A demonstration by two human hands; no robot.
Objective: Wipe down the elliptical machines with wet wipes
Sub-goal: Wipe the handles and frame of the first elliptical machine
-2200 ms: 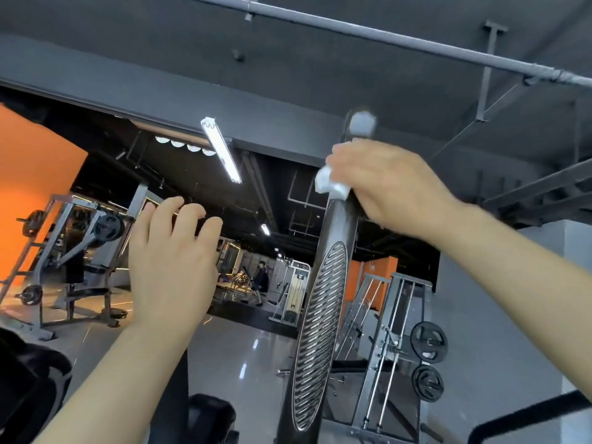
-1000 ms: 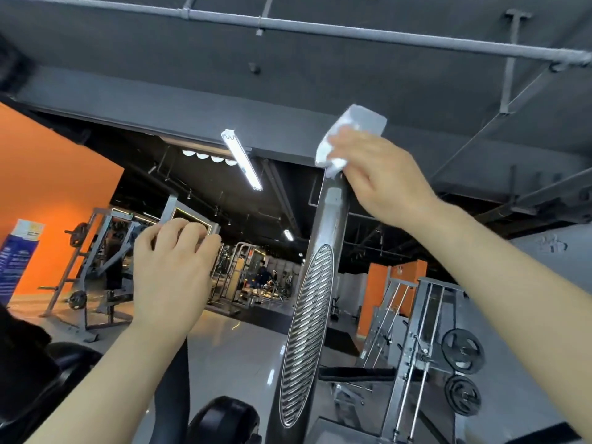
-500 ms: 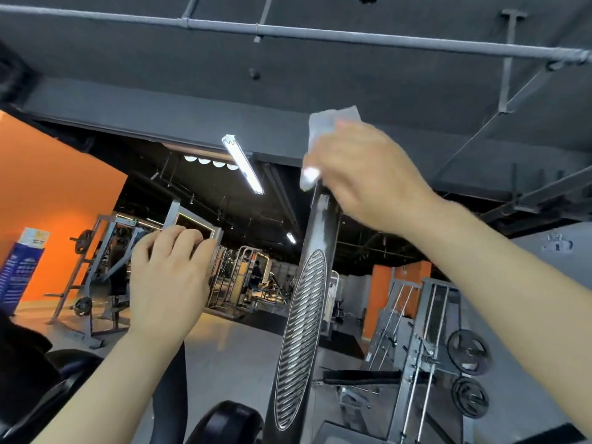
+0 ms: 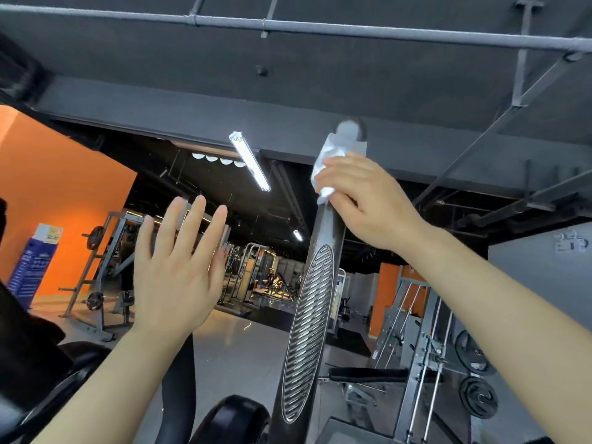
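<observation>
The elliptical's dark handlebar (image 4: 309,328) rises through the middle of the view, with a ribbed silver grip pad on its shaft and a rounded end at the top. My right hand (image 4: 362,200) grips a white wet wipe (image 4: 333,155) wrapped around the bar just below that end. My left hand (image 4: 177,270) is raised to the left of the bar with fingers spread and straight, holding nothing. A second dark handlebar (image 4: 177,389) stands behind my left forearm, mostly hidden.
A black rounded housing (image 4: 235,421) of the machine sits low in the centre. Weight racks with plates (image 4: 474,370) stand to the right, another rack (image 4: 99,274) by the orange wall on the left. Grey pipes (image 4: 320,27) cross the ceiling.
My left hand has let go of the left handlebar and opened, fingers spread. My right hand with the wipe has kept rubbing around the top of the right bar.
</observation>
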